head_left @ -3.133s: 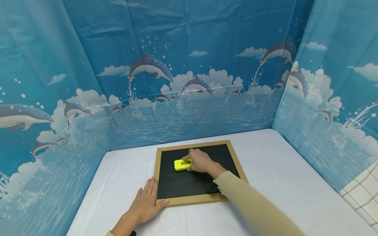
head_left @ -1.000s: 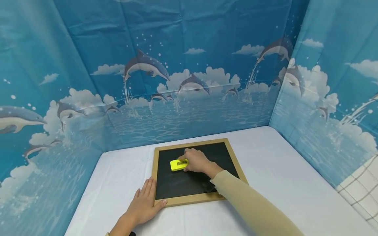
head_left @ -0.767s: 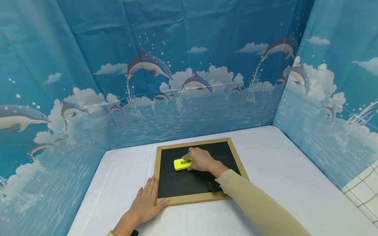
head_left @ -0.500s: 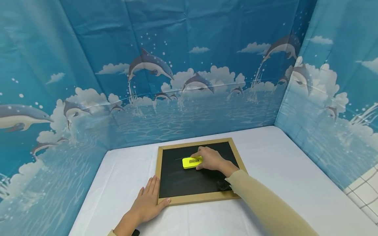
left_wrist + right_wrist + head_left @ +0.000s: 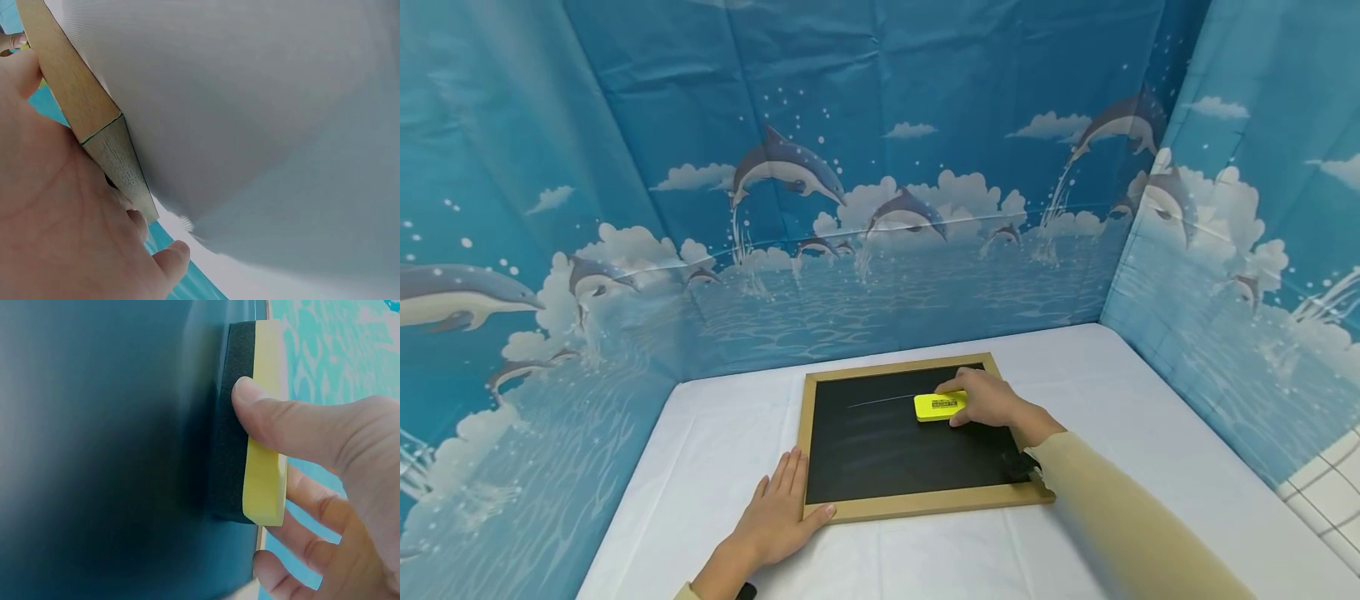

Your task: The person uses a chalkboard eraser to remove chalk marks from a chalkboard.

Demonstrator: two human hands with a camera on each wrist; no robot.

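A yellow board eraser with a black foam base lies foam side down on a small wood-framed blackboard. My right hand pinches its right end, thumb along the near side. In the right wrist view the thumb presses across the eraser against its long edge, and the foam meets the board's dark face. My left hand rests at the board's lower left corner, fingers straight along the frame and thumb on the bottom edge. The left wrist view shows that palm beside the frame's corner.
The blackboard lies on a white-covered table. Blue dolphin-print curtains hang behind it and along both sides. A thin pale streak crosses the board to the left of the eraser.
My right hand has slid the eraser rightward across the board, from left of its middle toward its right side. A thin streak now shows behind it. The left hand stays at the frame.
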